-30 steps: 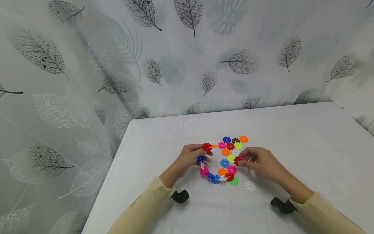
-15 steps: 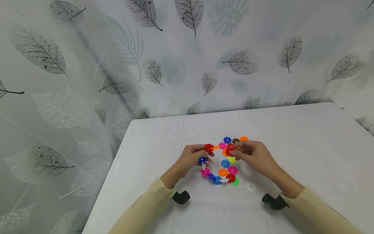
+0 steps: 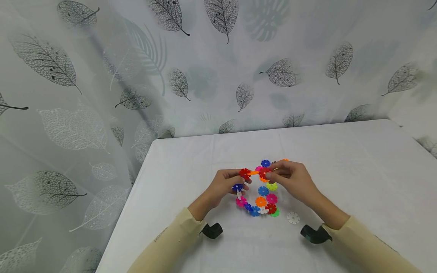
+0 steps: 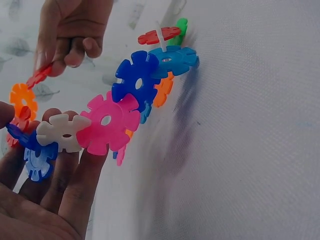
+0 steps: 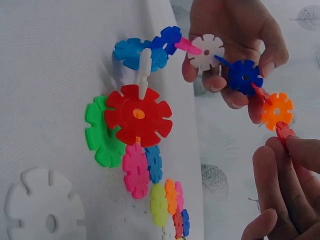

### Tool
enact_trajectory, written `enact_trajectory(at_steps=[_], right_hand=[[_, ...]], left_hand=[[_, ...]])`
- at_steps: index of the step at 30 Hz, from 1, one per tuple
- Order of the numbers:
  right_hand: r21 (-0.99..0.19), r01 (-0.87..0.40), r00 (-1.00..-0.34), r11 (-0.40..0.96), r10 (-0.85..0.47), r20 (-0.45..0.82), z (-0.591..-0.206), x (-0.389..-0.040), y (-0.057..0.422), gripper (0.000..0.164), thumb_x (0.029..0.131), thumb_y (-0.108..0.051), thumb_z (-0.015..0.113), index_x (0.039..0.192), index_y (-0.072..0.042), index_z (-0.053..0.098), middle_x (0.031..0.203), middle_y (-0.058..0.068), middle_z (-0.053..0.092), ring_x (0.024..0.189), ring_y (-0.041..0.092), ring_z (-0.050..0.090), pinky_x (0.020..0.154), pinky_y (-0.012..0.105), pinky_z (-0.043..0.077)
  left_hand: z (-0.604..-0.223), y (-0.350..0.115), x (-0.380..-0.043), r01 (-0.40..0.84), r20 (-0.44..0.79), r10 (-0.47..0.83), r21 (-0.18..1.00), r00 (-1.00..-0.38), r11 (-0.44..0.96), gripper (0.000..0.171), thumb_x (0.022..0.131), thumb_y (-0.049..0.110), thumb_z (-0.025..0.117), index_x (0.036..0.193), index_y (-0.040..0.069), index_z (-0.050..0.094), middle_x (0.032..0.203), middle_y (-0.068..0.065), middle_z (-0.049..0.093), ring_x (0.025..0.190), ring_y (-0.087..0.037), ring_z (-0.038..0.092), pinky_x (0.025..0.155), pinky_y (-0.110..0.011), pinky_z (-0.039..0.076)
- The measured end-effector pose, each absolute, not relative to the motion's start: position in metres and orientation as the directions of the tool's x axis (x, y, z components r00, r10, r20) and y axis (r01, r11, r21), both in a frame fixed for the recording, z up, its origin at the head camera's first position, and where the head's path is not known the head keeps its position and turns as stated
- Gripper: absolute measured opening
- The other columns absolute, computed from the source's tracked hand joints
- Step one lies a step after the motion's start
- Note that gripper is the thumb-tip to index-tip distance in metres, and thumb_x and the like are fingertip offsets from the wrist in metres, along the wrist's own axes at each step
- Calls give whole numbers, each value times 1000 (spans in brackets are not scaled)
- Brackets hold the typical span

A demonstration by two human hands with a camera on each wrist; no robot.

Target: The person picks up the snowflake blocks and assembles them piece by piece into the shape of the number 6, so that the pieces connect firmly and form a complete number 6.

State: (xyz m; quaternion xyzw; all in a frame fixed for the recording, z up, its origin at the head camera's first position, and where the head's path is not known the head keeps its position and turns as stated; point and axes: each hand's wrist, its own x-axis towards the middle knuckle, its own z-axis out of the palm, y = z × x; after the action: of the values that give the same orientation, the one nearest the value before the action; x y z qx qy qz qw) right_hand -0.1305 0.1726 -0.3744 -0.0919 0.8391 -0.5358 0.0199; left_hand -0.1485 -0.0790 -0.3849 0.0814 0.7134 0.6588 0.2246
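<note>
A curved chain of slotted plastic snowflake discs, with a pink disc [image 4: 107, 122] and a white disc [image 5: 207, 52] among them, hangs from my left hand [image 3: 221, 187]. That hand grips its upper end near a dark blue disc [image 5: 245, 77], with fingers behind it. The chain's lower end, with a red disc [image 5: 137, 116], reaches down close to the table. At the upper end an orange disc [image 5: 277, 111] sticks out towards my right hand [image 3: 294, 178]. Thumb and fingers of the right hand pinch another red disc [image 5: 284, 131], its edge right at the orange disc's rim.
Several loose discs lie on the white-covered table [image 3: 341, 163] behind and right of the chain, including a blue disc [image 3: 265, 163] and a green disc [image 5: 103, 132]. A white disc [image 3: 293, 218] lies nearer the front. A leaf-patterned curtain [image 3: 205, 68] hangs behind.
My right hand has moved left and slightly up with the red disc, from the loose discs to the orange disc at the chain's end. My left hand has barely shifted.
</note>
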Motion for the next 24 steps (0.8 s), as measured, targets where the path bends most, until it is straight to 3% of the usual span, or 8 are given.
enact_trajectory(at_steps=[4, 11, 18, 24], right_hand=[[-902, -132, -983, 411, -174, 64, -375, -130, 172, 28, 93, -24, 76, 113, -5, 69, 96, 6, 76, 83, 19, 74, 78, 29, 59], [-908, -144, -980, 393, -185, 76, -374, -130, 170, 27, 93, -24, 76, 111, -5, 70, 93, 5, 76, 82, 18, 74, 78, 30, 59], [-914, -143, -980, 379, -182, 78, -373, -129, 170, 27, 94, -25, 75, 111, -5, 70, 94, 6, 76, 82, 18, 74, 82, 41, 60], [-920, -130, -984, 370, -163, 73, -374, -130, 170, 28, 94, -28, 75, 110, -5, 70, 95, 5, 76, 83, 18, 74, 80, 28, 58]], left_hand=[[-385, -79, -148, -184, -216, 413, 976, -885, 116, 31, 99, 19, 63, 126, 6, 70, 107, -10, 75, 97, -37, 72, 81, -38, 60], [-389, -76, -150, -150, -195, 419, 979, -887, 139, 44, 97, 41, 68, 125, 6, 71, 109, -15, 73, 93, -25, 73, 79, -37, 60], [-393, -73, -150, -150, -195, 399, 978, -896, 143, 49, 97, 43, 68, 122, 1, 72, 109, -20, 72, 94, -31, 73, 80, -36, 60], [-393, -72, -150, -154, -206, 392, 975, -897, 160, 51, 96, 45, 68, 121, 1, 72, 109, -20, 73, 94, -30, 73, 80, -36, 60]])
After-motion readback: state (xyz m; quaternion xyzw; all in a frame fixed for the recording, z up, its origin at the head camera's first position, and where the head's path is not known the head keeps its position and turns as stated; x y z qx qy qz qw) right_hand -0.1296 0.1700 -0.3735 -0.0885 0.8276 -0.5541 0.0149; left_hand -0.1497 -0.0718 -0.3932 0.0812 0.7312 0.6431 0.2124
